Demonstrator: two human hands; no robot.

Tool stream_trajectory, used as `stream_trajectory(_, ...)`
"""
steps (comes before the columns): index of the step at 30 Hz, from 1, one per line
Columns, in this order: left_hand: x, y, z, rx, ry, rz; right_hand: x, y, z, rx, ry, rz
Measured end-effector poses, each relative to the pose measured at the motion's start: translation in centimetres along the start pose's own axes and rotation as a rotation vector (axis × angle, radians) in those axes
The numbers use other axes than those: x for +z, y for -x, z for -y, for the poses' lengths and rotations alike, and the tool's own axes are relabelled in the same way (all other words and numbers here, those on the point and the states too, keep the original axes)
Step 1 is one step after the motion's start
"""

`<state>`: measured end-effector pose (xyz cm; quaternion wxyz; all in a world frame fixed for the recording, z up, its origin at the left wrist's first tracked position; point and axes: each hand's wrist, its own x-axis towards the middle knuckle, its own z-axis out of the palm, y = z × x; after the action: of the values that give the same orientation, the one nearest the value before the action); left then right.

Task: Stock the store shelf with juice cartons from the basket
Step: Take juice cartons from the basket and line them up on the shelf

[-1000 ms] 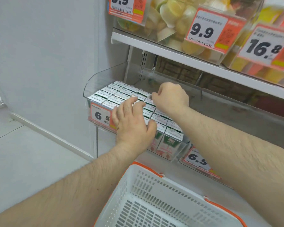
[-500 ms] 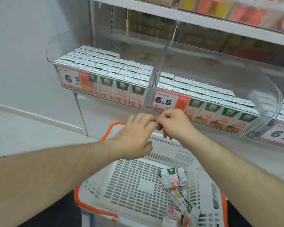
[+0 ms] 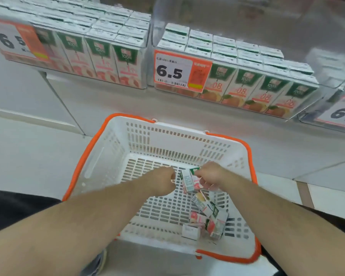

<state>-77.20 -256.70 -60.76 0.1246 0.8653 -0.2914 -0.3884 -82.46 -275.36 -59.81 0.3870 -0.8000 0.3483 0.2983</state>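
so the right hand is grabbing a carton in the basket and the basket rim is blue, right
Not quite: the basket has an orange rim, not blue, as the head view shows. The rest holds: the right hand grips a juice carton inside the white basket, with the left hand close beside it.

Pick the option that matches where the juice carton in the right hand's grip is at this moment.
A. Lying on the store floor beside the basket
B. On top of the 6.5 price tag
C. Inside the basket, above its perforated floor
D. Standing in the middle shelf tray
C: the right hand has its grip on a juice carton within the walls of the white basket, over its perforated floor.
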Motion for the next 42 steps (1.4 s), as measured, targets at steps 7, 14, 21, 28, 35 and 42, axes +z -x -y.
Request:
stream_trajectory(7,6.9,-2.9,-2.4,-0.057,0.141,0.271,2.6,-2.7,-5.6,-0.003,0.463,0.047)
stream_trajectory(14,11.0,-3.1,-4.6,-0.047,0.235,0.464,4.8,-5.0,-7.8,0.011,0.638,0.096)
stream_trajectory(21,9.5,-3.6,-0.6,-0.348,0.714,0.377,5.3,-5.9,-8.8,0.026,0.617,0.063)
stream_trajectory(28,5.2,-2.1,3.2,-0.523,1.076,0.116,4.5,-4.6,-8.6,-0.136,0.653,0.008)
stream_trajectory(35,0.6,-0.1,3.1,-0.451,1.022,0.002,1.7,-2.1,-6.6,-0.172,0.318,0.028)
stream_trajectory(42,-3.9,3.1,2.2,-0.324,1.092,-0.138,-1.4,2.0,-1.5,-0.288,0.181,-0.047)
